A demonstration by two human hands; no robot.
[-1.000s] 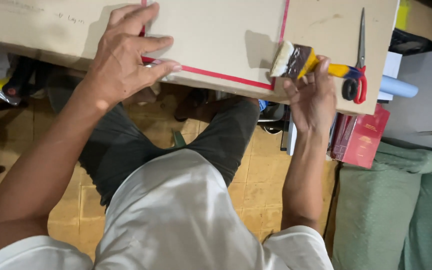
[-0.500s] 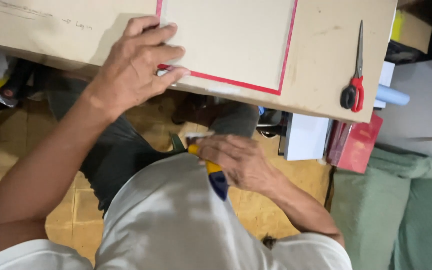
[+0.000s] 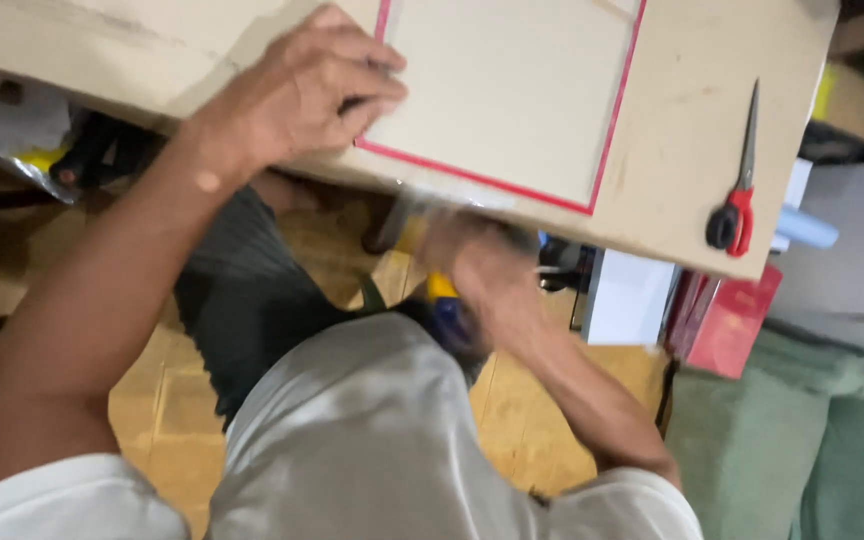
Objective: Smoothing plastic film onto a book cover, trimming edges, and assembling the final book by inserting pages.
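Now, brush [image 3: 444,300] in blurred right hand [image 3: 487,275].

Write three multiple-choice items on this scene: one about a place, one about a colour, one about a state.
1. Where do the scissors lie?
A. On the floor tiles
B. On the table top, toward its right end
C. On the person's lap

2. What colour is the border of the pale board?
A. Red
B. Green
C. Black

3. What is the left hand doing?
A. Hanging off the table
B. Holding the scissors
C. Pressing flat on the board's corner

Answers:
1. B: the scissors rest on the table, apart from both hands.
2. A: a thin red line runs along the board's edges.
3. C: the left hand's fingers are spread over the board's near left corner, while the right hand, blurred, is just below the table edge with a yellow and blue handle.
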